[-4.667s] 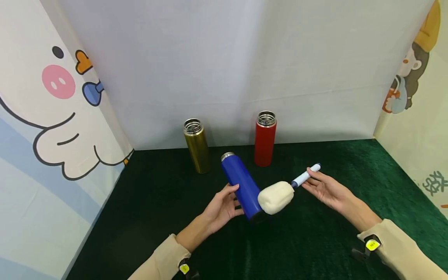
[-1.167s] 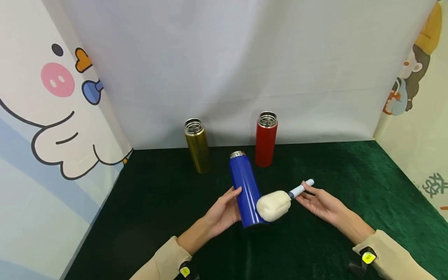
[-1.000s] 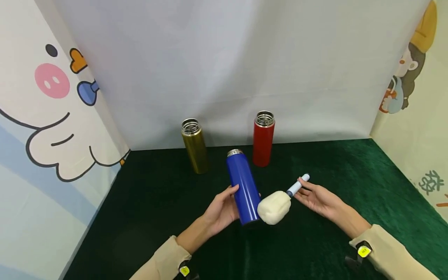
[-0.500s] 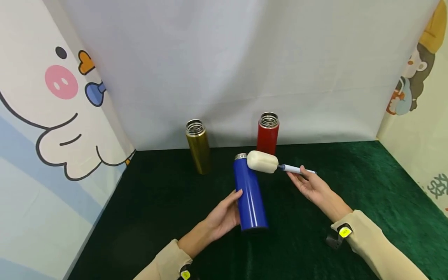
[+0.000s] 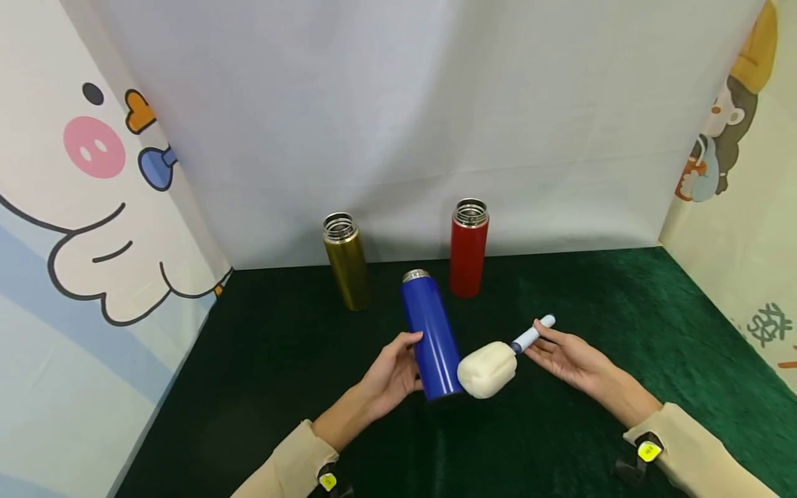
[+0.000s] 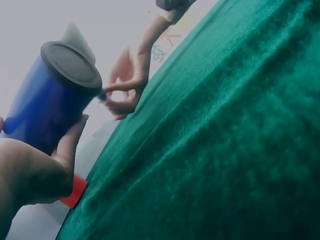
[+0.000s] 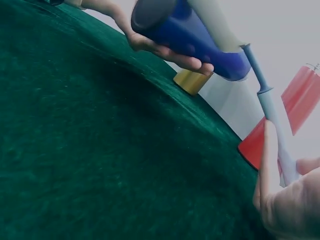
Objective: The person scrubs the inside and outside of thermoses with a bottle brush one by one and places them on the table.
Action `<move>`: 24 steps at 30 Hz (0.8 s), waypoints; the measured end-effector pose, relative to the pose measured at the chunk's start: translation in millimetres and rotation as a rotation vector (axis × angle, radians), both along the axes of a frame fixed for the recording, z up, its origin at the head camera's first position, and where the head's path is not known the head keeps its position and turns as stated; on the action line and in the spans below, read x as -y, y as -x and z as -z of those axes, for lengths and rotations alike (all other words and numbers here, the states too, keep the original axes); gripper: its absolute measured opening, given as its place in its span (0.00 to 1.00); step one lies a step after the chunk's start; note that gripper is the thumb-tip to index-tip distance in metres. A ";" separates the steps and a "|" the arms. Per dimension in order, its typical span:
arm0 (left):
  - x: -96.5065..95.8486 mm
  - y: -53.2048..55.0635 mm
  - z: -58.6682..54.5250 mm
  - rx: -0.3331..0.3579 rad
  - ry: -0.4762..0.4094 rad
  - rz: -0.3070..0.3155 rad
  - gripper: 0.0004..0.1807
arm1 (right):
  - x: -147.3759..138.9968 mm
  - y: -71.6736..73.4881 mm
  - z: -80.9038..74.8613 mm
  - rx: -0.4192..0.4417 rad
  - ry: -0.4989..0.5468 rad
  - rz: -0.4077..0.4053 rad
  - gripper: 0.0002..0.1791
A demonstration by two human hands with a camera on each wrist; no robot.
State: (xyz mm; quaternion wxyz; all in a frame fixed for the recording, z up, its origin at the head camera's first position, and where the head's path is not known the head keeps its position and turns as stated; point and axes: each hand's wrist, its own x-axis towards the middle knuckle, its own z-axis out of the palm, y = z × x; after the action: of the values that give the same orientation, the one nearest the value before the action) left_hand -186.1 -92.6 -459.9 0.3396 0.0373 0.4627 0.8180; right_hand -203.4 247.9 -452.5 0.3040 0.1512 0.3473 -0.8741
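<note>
A blue steel bottle [image 5: 431, 335] with a bare metal mouth tilts above the green cloth, gripped round its lower body by my left hand [image 5: 391, 377]. Its dark base [image 6: 71, 65] faces the left wrist camera. My right hand [image 5: 575, 363] pinches the pale blue handle of a sponge bottle brush [image 5: 534, 333] between thumb and fingers. The brush's cream sponge head [image 5: 488, 370] lies against or just in front of the bottle's lower right side; whether they touch I cannot tell. In the right wrist view, the sponge head [image 7: 215, 22] overlaps the blue bottle [image 7: 187, 37].
A gold bottle [image 5: 349, 266] and a red bottle [image 5: 469, 252], both uncapped, stand upright at the back by the white curtain [image 5: 398, 124]. Dark green cloth [image 5: 529, 443] covers the table. Printed cartoon panels [image 5: 93, 228] flank both sides.
The brush head rises from the bottle's lower side to near its neck half a second ago, and is now back low. The blue bottle stands more upright than in the oldest frame.
</note>
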 end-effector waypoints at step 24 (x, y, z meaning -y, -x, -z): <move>2.6 -10.0 2.2 0.006 0.000 0.086 0.33 | 12.0 9.9 -11.4 0.100 0.141 0.122 0.33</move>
State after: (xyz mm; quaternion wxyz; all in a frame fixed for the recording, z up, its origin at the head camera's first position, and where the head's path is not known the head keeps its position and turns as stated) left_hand -176.0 -95.2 -462.0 0.3759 0.0547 0.4595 0.8029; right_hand -213.3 235.9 -441.1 0.2769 0.1940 0.2596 -0.9046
